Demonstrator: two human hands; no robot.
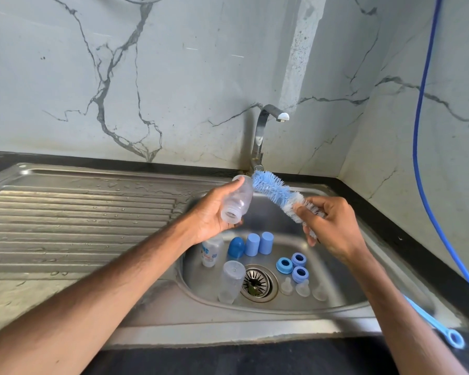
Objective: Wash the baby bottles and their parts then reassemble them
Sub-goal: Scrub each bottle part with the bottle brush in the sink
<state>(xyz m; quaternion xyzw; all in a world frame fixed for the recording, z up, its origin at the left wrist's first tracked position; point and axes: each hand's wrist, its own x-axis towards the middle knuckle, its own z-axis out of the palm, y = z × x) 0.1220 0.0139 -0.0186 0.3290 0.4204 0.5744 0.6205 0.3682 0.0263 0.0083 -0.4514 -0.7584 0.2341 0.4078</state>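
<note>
At nine o'clock of the basin, the ribbed drainboard [79, 212] carries scattered water drops. Our left hand [211, 212] is above the basin's ten o'clock edge, with its fingers and thumb curled round a clear bottle [237, 201]. The bottle is tilted, with its threaded mouth down toward us and its base up toward the wall. The blue and white brush [274, 189] lies outside the bottle, its tip against the bottle's side near the base. From there it slants down toward four o'clock into our right hand [331, 226]. That hand grips the brush at the white bristles, fingers bent round it, and the handle is mostly hidden in the hand.

Below the hands the sink [279, 223] holds the remaining parts around the drain [257, 282].
- **Nine to ten o'clock of the drain:** a printed bottle [211, 251] lies partly under our left wrist, and nearer the drain a second clear bottle [231, 281] lies on its side.
- **Eleven to twelve o'clock:** a dark blue cap [236, 247] stands beside two light blue caps [252, 244], close together in a row.
- **Two o'clock:** three blue rings [298, 259] sit in a cluster.
- **Three to four o'clock:** three clear nipples [302, 287] stand in a line, just below the rings.

The tap [261, 131] rises at the sink's twelve o'clock, with its spout turned right. No water shows at its mouth. A blue hose [423, 131] hangs down the right wall. At the sink's four o'clock corner a thin blue handle [439, 323] with a ring end lies on the counter.
</note>
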